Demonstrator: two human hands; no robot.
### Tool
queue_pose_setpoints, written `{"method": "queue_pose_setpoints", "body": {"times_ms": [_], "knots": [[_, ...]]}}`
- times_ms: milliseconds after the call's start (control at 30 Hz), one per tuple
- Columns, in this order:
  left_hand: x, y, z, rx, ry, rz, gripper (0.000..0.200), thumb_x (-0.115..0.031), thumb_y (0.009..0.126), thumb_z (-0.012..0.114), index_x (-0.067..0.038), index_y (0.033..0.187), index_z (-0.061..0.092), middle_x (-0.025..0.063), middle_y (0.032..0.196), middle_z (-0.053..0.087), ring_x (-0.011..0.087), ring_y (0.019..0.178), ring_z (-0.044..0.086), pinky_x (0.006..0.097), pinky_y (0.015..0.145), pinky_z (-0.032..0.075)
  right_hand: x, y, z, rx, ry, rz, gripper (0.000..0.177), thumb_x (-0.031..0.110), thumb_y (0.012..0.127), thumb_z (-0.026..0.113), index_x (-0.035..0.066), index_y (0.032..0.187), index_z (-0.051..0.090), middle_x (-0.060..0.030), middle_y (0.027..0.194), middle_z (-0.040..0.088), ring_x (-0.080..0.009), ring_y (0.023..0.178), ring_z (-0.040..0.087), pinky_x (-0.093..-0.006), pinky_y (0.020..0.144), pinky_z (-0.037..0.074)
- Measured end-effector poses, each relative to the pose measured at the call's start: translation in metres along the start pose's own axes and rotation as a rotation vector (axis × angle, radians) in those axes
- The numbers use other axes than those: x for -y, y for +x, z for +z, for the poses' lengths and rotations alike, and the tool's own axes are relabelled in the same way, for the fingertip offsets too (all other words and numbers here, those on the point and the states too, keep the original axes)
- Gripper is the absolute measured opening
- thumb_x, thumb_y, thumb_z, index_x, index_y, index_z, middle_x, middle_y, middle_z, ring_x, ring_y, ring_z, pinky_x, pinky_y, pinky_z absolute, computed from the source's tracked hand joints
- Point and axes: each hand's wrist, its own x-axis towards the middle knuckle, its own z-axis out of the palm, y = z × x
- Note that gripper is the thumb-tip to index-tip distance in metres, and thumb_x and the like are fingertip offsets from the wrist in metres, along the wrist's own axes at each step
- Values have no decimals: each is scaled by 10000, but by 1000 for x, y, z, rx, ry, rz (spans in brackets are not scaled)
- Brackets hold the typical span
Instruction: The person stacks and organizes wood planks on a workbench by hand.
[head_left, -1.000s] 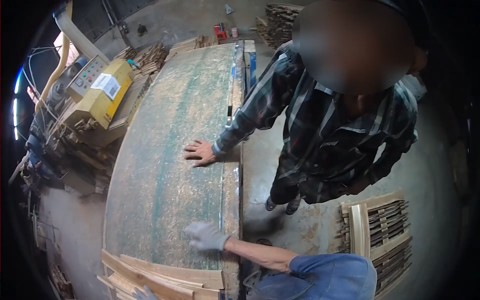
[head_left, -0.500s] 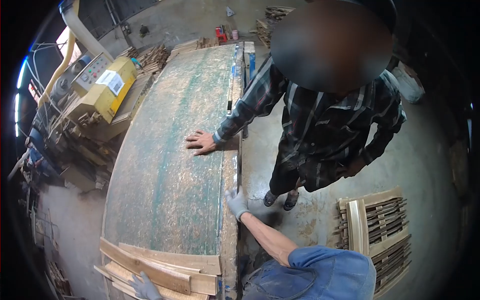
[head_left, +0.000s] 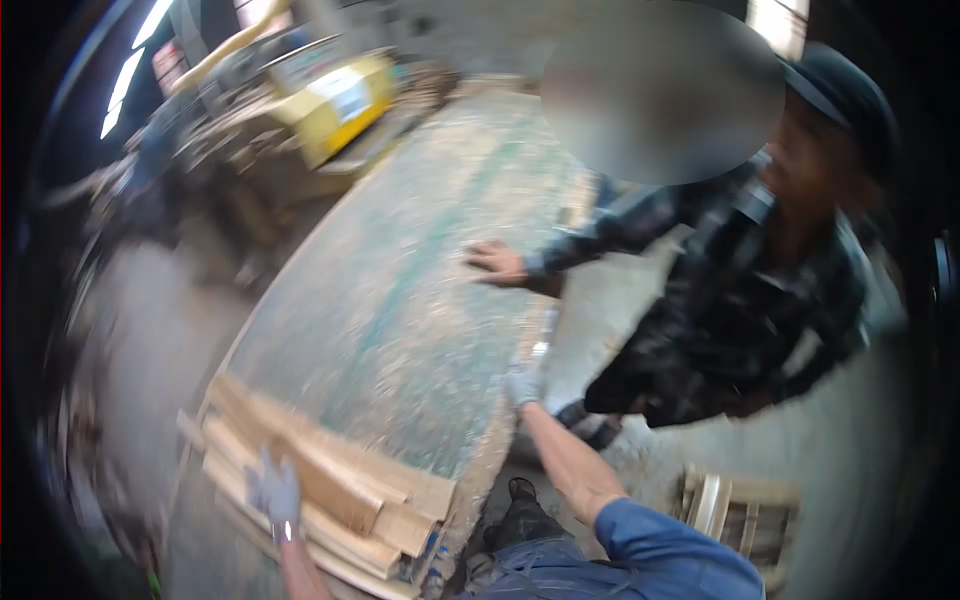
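My left hand [head_left: 275, 488], in a grey glove, lies with spread fingers on a stack of wooden boards [head_left: 340, 490] at the near end of a long worktable. The boards are light brown, some slightly curved, and overlap unevenly. My right hand [head_left: 522, 386], also gloved, rests at the right edge of the worktable [head_left: 400, 330]; motion blur hides how its fingers are set. Sawdust and chips cover the worn green tabletop. Farther up the table, another person's bare hand [head_left: 497, 263] lies flat on the surface.
A person in a dark plaid shirt [head_left: 740, 300] and cap stands right of the table. A yellow machine with a control panel [head_left: 345, 105] is beyond the table's left side. Slatted wooden pieces [head_left: 745, 520] are stacked on the concrete floor at lower right.
The view has swung, so the table now slants and the boards show more fully. My left hand is further into view on the boards. The other person's head has turned aside.
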Motion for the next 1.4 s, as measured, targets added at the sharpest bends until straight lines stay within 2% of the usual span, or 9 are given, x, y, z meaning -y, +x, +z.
{"method": "queue_pose_setpoints", "body": {"times_ms": [33,67,100,133,167,200,267,400,1400], "knots": [[1,4,-1,-69,-22,64,645,-424,866,587,-170,1440,441,262,1276,557,389,1276,439,497,1067,332,-7,5,7,3,36,-37,926,469,875,583,-4,1516,111,-309,1206,560,-431,1060,587,-465,891,483],[-12,5,-31,-71,-68,147,626,-410,809,646,-163,1368,512,243,1267,553,400,1239,453,534,1057,327,-11,6,7,10,25,-59,908,463,886,576,-6,1515,121,-303,1248,529,-420,1103,558,-451,917,465],[-14,15,-15,-254,-69,197,568,-404,779,671,-160,1283,573,229,1330,512,413,1244,442,556,1057,315,-8,8,7,10,-7,-85,890,458,897,569,-8,1514,130,-297,1290,498,-410,1146,530,-437,943,448],[-20,28,-26,-36,-121,166,567,-430,795,659,-183,1300,580,219,1445,419,434,1324,372,578,1104,249,-4,9,5,11,-51,-92,872,453,908,562,-11,1514,140,-291,1332,467,-399,1189,501,-424,969,430],[-22,31,-7,-116,-169,157,592,-493,823,630,-228,1348,559,201,1521,339,426,1420,244,574,1149,165,1,7,3,2,-107,-83,854,448,919,556,-13,1513,149,-285,1373,436,-389,1232,473,-410,995,412],[-38,28,-27,61,-134,102,629,-555,841,598,-279,1400,514,159,1584,237,401,1474,118,587,1161,98,6,6,-2,-5,-156,-65,837,442,930,549,-15,1512,159,-279,1415,404,-378,1275,444,-396,1021,394],[-41,33,5,129,-111,119,642,-582,839,590,-304,1411,500,130,1601,204,387,1478,107,607,1150,104,13,1,-9,-11,-224,-28,802,432,952,536,-20,1510,178,-268,1499,342,-357,1361,387,-369,1073,359],[-46,34,-2,147,-129,95,638,-565,838,594,-302,1412,500,115,1612,173,382,1480,106,617,1144,106,-4,15,-4,13,-181,-55,839,453,952,500,-9,1521,92,-350,1389,432,-451,1183,542,-463,944,455],[-37,35,-4,167,-240,114,595,-498,850,579,-270,1397,523,141,1603,176,411,1475,82,659,1130,105,-9,33,0,-45,-259,-7,816,503,948,473,50,1526,117,-348,1245,557,-473,1042,618,-507,848,493]]}}
